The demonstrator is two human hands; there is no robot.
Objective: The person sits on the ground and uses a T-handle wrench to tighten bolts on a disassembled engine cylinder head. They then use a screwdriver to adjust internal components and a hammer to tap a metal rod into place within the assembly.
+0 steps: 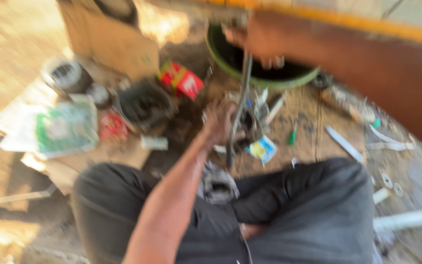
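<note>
The view is blurred. I sit on the ground in dark trousers [313, 210]. A long grey metal rod [240, 98] stands tilted in front of my knees. My left hand [219, 121] is closed around its middle. My right hand [260, 41] grips its top end, above a dark basin with a green rim [269, 82]. Small metal parts lie around the foot of the rod, too blurred to tell apart.
A red box [180, 80], a cardboard sheet [113, 41], black round parts [145, 105] and a green-and-white packet [67, 128] lie at the left. A green screwdriver [293, 136], a blue-and-white packet [262, 149] and white pipes [406, 220] lie at the right.
</note>
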